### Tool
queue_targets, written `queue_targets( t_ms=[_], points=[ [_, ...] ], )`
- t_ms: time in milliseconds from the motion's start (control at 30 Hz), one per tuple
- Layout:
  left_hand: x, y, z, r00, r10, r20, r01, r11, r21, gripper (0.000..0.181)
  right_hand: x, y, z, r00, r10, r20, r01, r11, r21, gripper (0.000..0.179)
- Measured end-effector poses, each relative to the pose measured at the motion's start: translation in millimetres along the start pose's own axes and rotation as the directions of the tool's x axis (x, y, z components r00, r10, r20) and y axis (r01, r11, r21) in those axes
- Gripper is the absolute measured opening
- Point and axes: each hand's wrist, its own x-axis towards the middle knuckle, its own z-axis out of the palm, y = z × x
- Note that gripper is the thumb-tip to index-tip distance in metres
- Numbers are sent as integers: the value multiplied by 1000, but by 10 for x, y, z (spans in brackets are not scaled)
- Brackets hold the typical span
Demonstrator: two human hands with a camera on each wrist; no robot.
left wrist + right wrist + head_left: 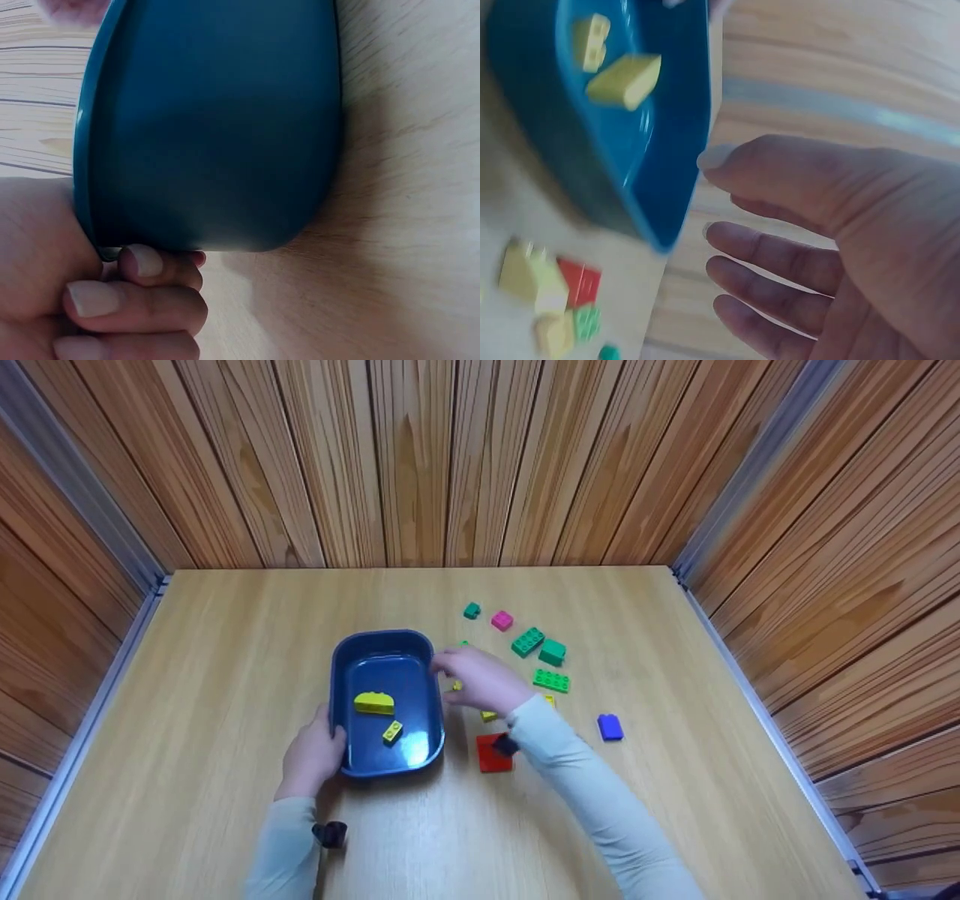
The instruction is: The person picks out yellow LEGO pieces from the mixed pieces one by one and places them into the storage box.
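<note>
A dark blue tray [386, 649] stands on the table. In it lie a yellow rounded-top brick [374, 703] and a smaller yellow brick [392, 733]. My left hand [313, 752] grips the tray's left rim; the left wrist view shows the curled fingers [150, 300] at the tray wall. Beside the opposite rim, my right hand [484, 679] hovers with its fingers loosely spread. Nothing is held by it in the right wrist view, where the thumb comes close to the rim; whether it touches cannot be told. Yellow bricks [489, 716] are partly hidden under the right hand and wrist.
Right of the tray lie a red piece [491, 757], a light green brick [551, 680], darker green bricks [528, 641], a pink brick [502, 620] and a blue brick [610, 727]. Wood-panelled walls [420, 465] enclose the table at the back and sides.
</note>
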Motion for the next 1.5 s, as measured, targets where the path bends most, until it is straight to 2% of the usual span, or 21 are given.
queue_targets(
  t_ms=[267,500,667,867,1100,1333,1500],
  points=[
    [-9,-16,-24,1000,-16,7,16,1000,0,56,-210,562,-81,995,86,-57,-84,996,31,38],
    [-20,-31,-20,1000,10,-18,-11,1000,-11,54,-389,955,-90,983,177,-49,-174,983,58,34],
    [-24,-35,-6,1000,7,-11,-7,1000,-12,56,-515,1182,-19,968,248,-34,-242,961,130,35],
    [-21,-15,-10,1000,-22,21,23,1000,-20,62,-708,1442,159,957,290,-25,-281,943,178,37],
    [-10,-16,-23,1000,-22,22,22,1000,-19,62,-825,1590,261,959,280,-52,-264,943,201,36],
    [-23,-11,-12,999,-27,27,28,999,-32,62,-831,1594,276,960,272,-61,-255,946,201,38],
    [2,-17,12,1000,6,-6,-6,1000,3,59,-804,1577,317,964,260,-59,-247,955,166,40]
  ],
)
